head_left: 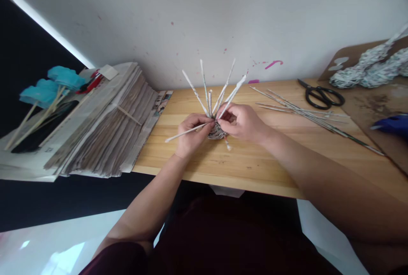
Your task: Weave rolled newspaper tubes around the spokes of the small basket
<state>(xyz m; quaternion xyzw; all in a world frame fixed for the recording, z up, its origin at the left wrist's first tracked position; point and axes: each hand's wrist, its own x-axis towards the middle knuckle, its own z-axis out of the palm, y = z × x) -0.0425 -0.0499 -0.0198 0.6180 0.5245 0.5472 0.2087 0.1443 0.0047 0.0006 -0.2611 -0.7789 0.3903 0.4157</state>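
A small woven basket of rolled paper strips (217,132) rests on the wooden table, with several paper sticks (225,84) fanning upward from its rim. My left hand (194,134) is closed at the basket's left side, thumb and forefinger pinching a paper stick (182,133) whose free end points left. On the right side, my right hand (239,122) pinches paper strips at the rim, its other fingers curled. The fingertips of both hands almost meet and hide part of the weave. A short strip end pokes out below the basket.
Loose paper sticks (298,111) and black scissors (321,96) lie to the right. Beyond them are a cardboard sheet (379,100), woven paper pieces (366,66) and a blue tool (392,125). A tall newspaper stack (105,134) stands left, bearing blue flower-like shapes on sticks (65,78).
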